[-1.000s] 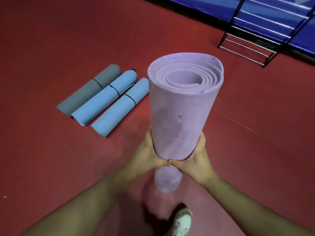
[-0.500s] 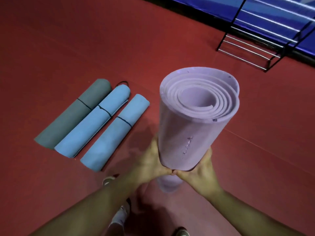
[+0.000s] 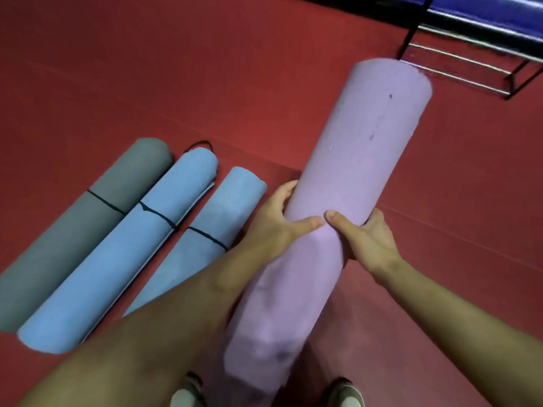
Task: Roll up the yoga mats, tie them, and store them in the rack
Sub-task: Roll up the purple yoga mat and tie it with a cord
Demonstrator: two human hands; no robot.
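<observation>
While outside rack point(image 3: 476, 66), purple mat point(image 3: 352, 160) tilted

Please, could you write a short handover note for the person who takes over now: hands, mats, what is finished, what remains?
Left hand and right hand both grip the middle of the purple rolled foam yoga mat, thumbs on top, mat tilted.
Done: the grey rolled mat and two light blue rolled mats lie side by side on the red floor, each tied with a black cord.
Left: no tie shows on the purple mat; tie it, then store all four in the black-framed metal rack, whose visible part holds no mat.
</observation>
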